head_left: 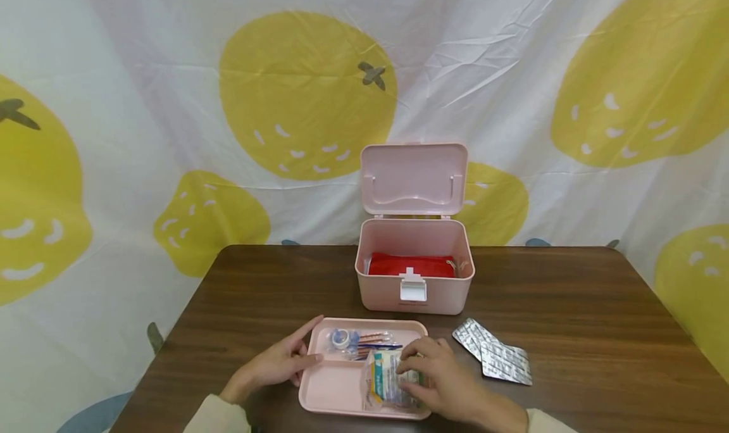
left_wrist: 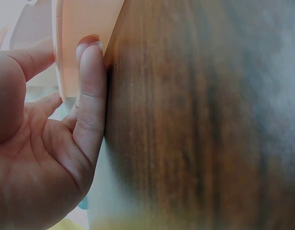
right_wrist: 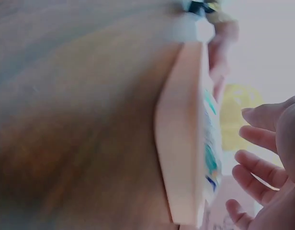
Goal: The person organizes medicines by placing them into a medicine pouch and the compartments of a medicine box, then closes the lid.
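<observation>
A shallow pink tray (head_left: 333,385) with divided compartments lies near the table's front edge. My left hand (head_left: 279,361) grips its left side, thumb over the rim and other fingers along the outer wall (left_wrist: 68,52). In the tray's back compartment sit a clear bag (head_left: 342,338) with a white roll and several thin sticks (head_left: 376,345). A clear plastic packet (head_left: 387,379) with teal and yellow print fills the front right part. Just above that packet hovers my right hand (head_left: 438,376); the right wrist view shows its fingers (right_wrist: 262,165) spread and loosely bent, apart from the packet.
Behind the tray stands a pink box (head_left: 412,297) with its lid (head_left: 414,180) raised and a red zip pouch (head_left: 410,265) inside. Silver blister packs (head_left: 505,361) lie overlapping to the tray's right on the dark wooden table (head_left: 592,332). A lemon-print curtain (head_left: 307,97) hangs behind.
</observation>
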Demonstrator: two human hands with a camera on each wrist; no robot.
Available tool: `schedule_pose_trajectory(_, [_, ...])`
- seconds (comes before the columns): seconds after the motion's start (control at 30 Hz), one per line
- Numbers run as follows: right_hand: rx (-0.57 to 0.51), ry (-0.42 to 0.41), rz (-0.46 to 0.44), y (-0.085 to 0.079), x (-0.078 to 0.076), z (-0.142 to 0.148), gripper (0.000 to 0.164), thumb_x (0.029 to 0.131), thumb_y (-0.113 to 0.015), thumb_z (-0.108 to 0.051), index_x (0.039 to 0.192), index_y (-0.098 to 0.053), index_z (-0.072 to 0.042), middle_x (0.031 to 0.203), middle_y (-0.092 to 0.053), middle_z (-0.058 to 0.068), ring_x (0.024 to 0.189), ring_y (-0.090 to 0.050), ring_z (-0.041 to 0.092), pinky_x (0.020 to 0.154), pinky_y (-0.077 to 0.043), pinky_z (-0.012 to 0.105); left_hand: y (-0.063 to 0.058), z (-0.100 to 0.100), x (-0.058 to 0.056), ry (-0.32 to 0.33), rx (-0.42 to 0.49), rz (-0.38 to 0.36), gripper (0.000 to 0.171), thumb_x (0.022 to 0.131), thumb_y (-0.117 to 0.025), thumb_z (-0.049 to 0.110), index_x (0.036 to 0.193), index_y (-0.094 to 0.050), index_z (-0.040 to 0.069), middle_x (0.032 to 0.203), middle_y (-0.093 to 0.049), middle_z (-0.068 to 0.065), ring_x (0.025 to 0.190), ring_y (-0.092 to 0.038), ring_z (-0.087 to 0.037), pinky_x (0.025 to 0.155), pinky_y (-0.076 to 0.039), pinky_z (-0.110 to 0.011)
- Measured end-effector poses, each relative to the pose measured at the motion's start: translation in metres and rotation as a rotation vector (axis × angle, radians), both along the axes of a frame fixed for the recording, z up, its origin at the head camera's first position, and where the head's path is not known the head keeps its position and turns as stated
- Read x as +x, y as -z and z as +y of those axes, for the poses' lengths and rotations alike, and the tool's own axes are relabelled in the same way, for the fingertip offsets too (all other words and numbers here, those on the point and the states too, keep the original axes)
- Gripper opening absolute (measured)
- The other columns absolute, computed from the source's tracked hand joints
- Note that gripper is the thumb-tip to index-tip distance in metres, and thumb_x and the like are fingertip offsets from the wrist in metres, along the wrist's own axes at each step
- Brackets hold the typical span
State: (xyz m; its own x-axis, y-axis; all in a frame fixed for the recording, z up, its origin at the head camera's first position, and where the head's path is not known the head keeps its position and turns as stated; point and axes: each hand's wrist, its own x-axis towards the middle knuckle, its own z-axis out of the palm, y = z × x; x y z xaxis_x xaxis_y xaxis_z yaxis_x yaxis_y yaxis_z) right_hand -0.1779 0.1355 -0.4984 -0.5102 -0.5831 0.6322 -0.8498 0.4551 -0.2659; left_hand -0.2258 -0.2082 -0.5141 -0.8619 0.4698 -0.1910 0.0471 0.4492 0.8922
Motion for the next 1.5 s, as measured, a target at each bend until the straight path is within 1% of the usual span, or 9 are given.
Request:
schedule_pose_trajectory(0.2, [-0.077, 0.034, -0.167, -0.017, -0.008, 0.020, 0.022, 0.076, -0.084, -0.012, 0.094, -0.072, -0.017, 0.098, -0.064, -0.010, 0.091, -0.058, 0.007, 0.078, -0.049, 0.029, -0.001, 0.001, 0.000, -0.005, -0.009, -0.004, 0.079, 0.095, -0.068, 0.025, 0.159, -0.021, 0.021, 0.081, -0.053, -0.009, 0.061, -0.059, -0.017, 0.053, -0.055, -0.032])
schedule_pose_trajectory(0.47, [-0.115, 0.122, -0.237, -0.029, -0.017, 0.056, 0.028, 0.077, -0.083, -0.010, 0.099, -0.071, -0.024, 0.097, -0.067, -0.011, 0.087, -0.064, 0.008, 0.077, -0.054, 0.031, 0.000, 0.001, -0.001, -0.007, -0.006, -0.010, 0.079, 0.095, -0.067, 0.025, 0.159, -0.021, 0.022, 0.082, -0.053, -0.009, 0.062, -0.059, -0.017, 0.053, -0.055, -0.032])
schedule_pose_trajectory(0.57, [-0.146, 0.187, -0.361, -0.031, -0.018, 0.072, 0.021, 0.082, -0.081, -0.017, 0.099, -0.072, -0.026, 0.094, -0.069, -0.010, 0.084, -0.064, 0.007, 0.074, -0.054, 0.030, 0.000, 0.001, -0.001, -0.007, -0.006, -0.010, 0.079, 0.095, -0.068, 0.025, 0.159, -0.021, 0.022, 0.082, -0.053, -0.008, 0.062, -0.059, -0.017, 0.053, -0.054, -0.031])
schedule_pose_trajectory(0.67, [-0.164, 0.252, -0.525, -0.035, -0.018, 0.091, 0.015, 0.086, -0.078, -0.021, 0.100, -0.073, -0.022, 0.094, -0.071, -0.008, 0.083, -0.063, 0.005, 0.073, -0.053, 0.027, 0.000, 0.001, -0.002, -0.008, -0.005, -0.012, 0.079, 0.095, -0.068, 0.025, 0.159, -0.021, 0.023, 0.082, -0.053, -0.008, 0.061, -0.059, -0.016, 0.053, -0.054, -0.031])
schedule_pose_trajectory(0.77, [-0.165, 0.279, -0.654, -0.037, -0.020, 0.108, 0.018, 0.088, -0.076, -0.022, 0.104, -0.072, -0.013, 0.094, -0.071, -0.004, 0.083, -0.063, 0.006, 0.072, -0.053, 0.026, -0.001, 0.001, -0.002, -0.009, -0.006, -0.015, 0.079, 0.095, -0.068, 0.025, 0.159, -0.021, 0.022, 0.082, -0.053, -0.008, 0.060, -0.058, -0.015, 0.053, -0.054, -0.031])
schedule_pose_trajectory(0.87, [-0.158, 0.294, -0.738, -0.038, -0.022, 0.124, 0.023, 0.089, -0.075, -0.023, 0.106, -0.071, -0.009, 0.096, -0.071, 0.000, 0.082, -0.064, 0.009, 0.071, -0.053, 0.026, -0.001, 0.001, -0.002, -0.011, -0.009, -0.018, 0.079, 0.095, -0.068, 0.026, 0.159, -0.021, 0.022, 0.082, -0.052, -0.008, 0.060, -0.058, -0.015, 0.052, -0.054, -0.030])
schedule_pose_trajectory(1.03, [-0.172, 0.310, -0.809, -0.034, -0.024, 0.142, 0.027, 0.089, -0.074, -0.022, 0.109, -0.070, -0.004, 0.098, -0.071, 0.005, 0.082, -0.065, 0.009, 0.071, -0.054, 0.025, -0.001, 0.000, -0.002, -0.015, -0.008, -0.023, 0.079, 0.095, -0.068, 0.026, 0.159, -0.022, 0.023, 0.082, -0.052, -0.008, 0.061, -0.058, -0.016, 0.053, -0.054, -0.031])
schedule_pose_trajectory(1.37, [-0.164, 0.317, -0.807, -0.024, -0.027, 0.162, 0.030, 0.088, -0.075, -0.018, 0.111, -0.068, 0.001, 0.099, -0.071, 0.005, 0.085, -0.063, 0.002, 0.071, -0.054, 0.023, -0.001, 0.000, -0.002, -0.014, -0.005, -0.033, 0.080, 0.095, -0.068, 0.027, 0.159, -0.021, 0.023, 0.083, -0.051, -0.009, 0.063, -0.057, -0.018, 0.054, -0.054, -0.032])
schedule_pose_trajectory(1.5, [-0.160, 0.288, -0.849, -0.019, -0.029, 0.169, 0.032, 0.089, -0.074, -0.015, 0.112, -0.066, 0.004, 0.098, -0.071, 0.008, 0.084, -0.063, 0.003, 0.071, -0.053, 0.023, -0.001, 0.000, -0.001, -0.016, 0.000, -0.035, 0.080, 0.095, -0.068, 0.027, 0.159, -0.021, 0.023, 0.083, -0.052, -0.009, 0.064, -0.058, -0.018, 0.054, -0.055, -0.032])
